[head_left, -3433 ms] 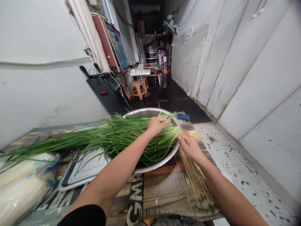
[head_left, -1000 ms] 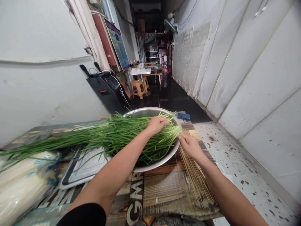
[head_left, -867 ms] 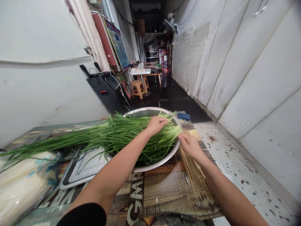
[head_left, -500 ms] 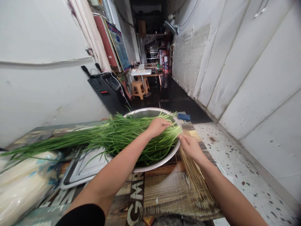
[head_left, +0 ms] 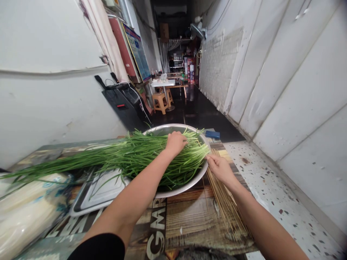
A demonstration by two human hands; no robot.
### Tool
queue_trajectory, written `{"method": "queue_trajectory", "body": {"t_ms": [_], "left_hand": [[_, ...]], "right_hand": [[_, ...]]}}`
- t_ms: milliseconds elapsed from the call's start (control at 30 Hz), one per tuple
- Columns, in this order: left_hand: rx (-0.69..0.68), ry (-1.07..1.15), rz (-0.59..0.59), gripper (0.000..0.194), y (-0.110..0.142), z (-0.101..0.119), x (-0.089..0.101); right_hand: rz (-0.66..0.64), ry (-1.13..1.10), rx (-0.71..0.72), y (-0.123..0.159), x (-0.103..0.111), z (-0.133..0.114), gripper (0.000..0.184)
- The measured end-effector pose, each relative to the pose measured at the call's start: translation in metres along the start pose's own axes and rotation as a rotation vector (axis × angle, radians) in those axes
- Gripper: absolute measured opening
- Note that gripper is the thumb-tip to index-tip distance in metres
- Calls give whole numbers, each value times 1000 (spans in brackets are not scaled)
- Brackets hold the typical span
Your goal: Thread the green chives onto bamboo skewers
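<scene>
A big heap of long green chives (head_left: 130, 159) lies across a metal basin (head_left: 189, 182) on the table, their tips trailing far to the left. My left hand (head_left: 175, 142) rests on the cut ends of the chives near the basin's far rim, fingers curled into the stalks. My right hand (head_left: 220, 168) is at the basin's right rim, fingers pinched at the chive ends, just above a pile of thin bamboo skewers (head_left: 226, 207) lying on the table.
A metal tray (head_left: 100, 196) sits left of the basin, and plastic-wrapped white packages (head_left: 29, 213) lie at the far left. A blue object (head_left: 211, 134) rests behind the basin. A speckled floor runs along the right; a dark corridor with stools and tables lies beyond.
My left hand has slid a little left and back along the chive ends. My right hand has stayed at the basin's rim.
</scene>
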State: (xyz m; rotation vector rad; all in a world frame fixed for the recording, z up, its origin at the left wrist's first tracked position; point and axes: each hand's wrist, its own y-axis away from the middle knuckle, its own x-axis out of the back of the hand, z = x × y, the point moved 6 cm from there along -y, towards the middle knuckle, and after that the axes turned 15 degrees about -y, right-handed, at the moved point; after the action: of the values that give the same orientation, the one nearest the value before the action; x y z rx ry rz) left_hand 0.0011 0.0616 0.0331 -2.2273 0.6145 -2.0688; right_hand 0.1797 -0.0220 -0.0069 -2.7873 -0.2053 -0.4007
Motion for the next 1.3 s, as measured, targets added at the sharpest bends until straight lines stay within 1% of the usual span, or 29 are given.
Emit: {"method": "queue_trajectory", "body": {"t_ms": [133, 233, 333, 500, 633, 767, 1000, 1300], "left_hand": [[-123, -39, 38, 18, -1, 14, 1], [-155, -60, 28, 16, -1, 21, -2], [-116, 4, 41, 20, -3, 21, -3], [-74, 268, 58, 22, -5, 17, -5], [43, 505, 20, 21, -5, 12, -10], [63, 676, -17, 18, -4, 16, -10], [153, 760, -32, 16, -2, 15, -10], [163, 773, -20, 21, -4, 13, -16]], "right_hand": [[5, 14, -7, 0, 0, 0, 32], [5, 23, -12, 0, 0, -1, 32], [4, 24, -16, 0, 0, -1, 32], [6, 20, -7, 1, 0, 0, 32], [6, 7, -4, 1, 0, 0, 32], [-1, 1, -4, 1, 0, -1, 31], [-2, 9, -15, 0, 0, -2, 31], [-2, 5, -1, 1, 1, -3, 31]]}}
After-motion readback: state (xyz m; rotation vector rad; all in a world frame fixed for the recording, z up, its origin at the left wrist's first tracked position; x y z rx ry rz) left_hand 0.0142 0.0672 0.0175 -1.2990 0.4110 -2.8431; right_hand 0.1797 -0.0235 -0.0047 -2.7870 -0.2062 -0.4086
